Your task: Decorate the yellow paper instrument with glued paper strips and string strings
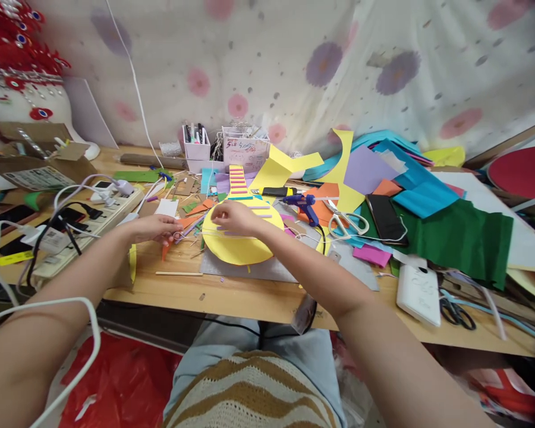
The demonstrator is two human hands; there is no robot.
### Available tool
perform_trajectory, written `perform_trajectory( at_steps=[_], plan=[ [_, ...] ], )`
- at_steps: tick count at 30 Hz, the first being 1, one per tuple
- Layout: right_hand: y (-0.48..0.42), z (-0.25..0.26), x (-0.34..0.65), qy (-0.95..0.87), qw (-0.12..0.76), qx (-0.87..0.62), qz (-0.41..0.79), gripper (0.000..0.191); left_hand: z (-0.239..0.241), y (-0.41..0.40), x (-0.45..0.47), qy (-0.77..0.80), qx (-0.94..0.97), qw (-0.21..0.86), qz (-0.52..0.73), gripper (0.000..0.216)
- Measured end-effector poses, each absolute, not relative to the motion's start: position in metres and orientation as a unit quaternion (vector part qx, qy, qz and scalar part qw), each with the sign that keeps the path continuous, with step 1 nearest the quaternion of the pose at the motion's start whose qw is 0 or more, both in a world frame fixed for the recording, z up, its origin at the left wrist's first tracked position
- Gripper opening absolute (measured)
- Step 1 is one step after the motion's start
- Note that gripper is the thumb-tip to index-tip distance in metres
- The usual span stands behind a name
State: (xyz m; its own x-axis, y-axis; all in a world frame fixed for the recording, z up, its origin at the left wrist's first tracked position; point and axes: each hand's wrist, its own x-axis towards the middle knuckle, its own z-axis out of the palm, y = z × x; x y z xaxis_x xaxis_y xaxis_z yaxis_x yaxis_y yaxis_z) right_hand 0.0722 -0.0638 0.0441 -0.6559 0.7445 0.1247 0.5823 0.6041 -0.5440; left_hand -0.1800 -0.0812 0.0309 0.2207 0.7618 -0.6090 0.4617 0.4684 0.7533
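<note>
On a grey mat (205, 266) lies a yellow guitar-shaped paper craft (243, 252), its round body toward me. Its neck (238, 180) is crossed by dark pink strips, and pale purple strips lie on the body. My right hand (234, 217) is over the left part of the body, fingers curled and pinched downward; the fingertips are partly hidden. Left of the craft, my left hand (161, 229) is raised a little above the table with its fingers pinched. A thin pale string (191, 230) seems to run from it toward the craft. Orange paper scraps lie under the left hand.
Right of the craft are a blue glue gun (307, 208), white-handled scissors (345, 221), a phone (386, 219) and coloured sheets (455, 238). A power strip (87, 238) with cables stands left. Pen holders (197, 148) are behind. A wooden stick (179, 273) lies near the front edge.
</note>
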Motion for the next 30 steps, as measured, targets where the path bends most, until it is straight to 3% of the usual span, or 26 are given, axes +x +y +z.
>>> perform_trajectory(
  at_steps=[6,9,17,22,30],
  plan=[
    [-0.054,0.040,0.013,-0.935,0.019,-0.337,0.113,0.020,0.025,-0.087,-0.189,0.613,0.466,0.613,0.177,0.040],
    [-0.051,0.040,0.010,-0.934,-0.009,-0.343,0.105,0.020,0.024,-0.087,-0.192,0.616,0.461,0.613,0.178,0.039],
    [-0.048,0.031,0.003,-0.819,0.192,-0.464,0.277,0.025,0.022,-0.086,-0.193,0.610,0.434,0.634,0.191,0.043],
    [-0.051,0.031,-0.005,-0.766,0.289,-0.440,0.368,0.023,0.026,-0.086,-0.189,0.597,0.411,0.661,0.192,0.049],
    [-0.048,0.022,-0.007,-0.735,0.330,-0.430,0.408,0.021,0.042,-0.093,-0.186,0.570,0.426,0.670,0.210,0.041]
  ],
)
